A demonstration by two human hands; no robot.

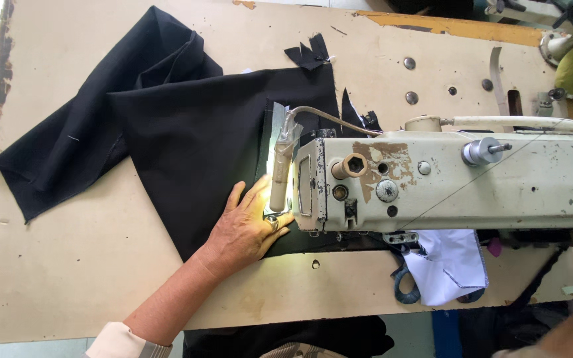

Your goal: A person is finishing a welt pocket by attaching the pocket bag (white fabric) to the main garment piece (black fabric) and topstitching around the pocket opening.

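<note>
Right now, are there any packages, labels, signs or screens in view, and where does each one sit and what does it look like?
None that I can make out: no package, label, sign or screen.
What shows is black cloth under the left hand, a cream sewing machine and white fabric on the worn table.

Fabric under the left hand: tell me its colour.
Plain black, no pattern; the fabric shows best in the head view, with the left hand flat on it.
</note>
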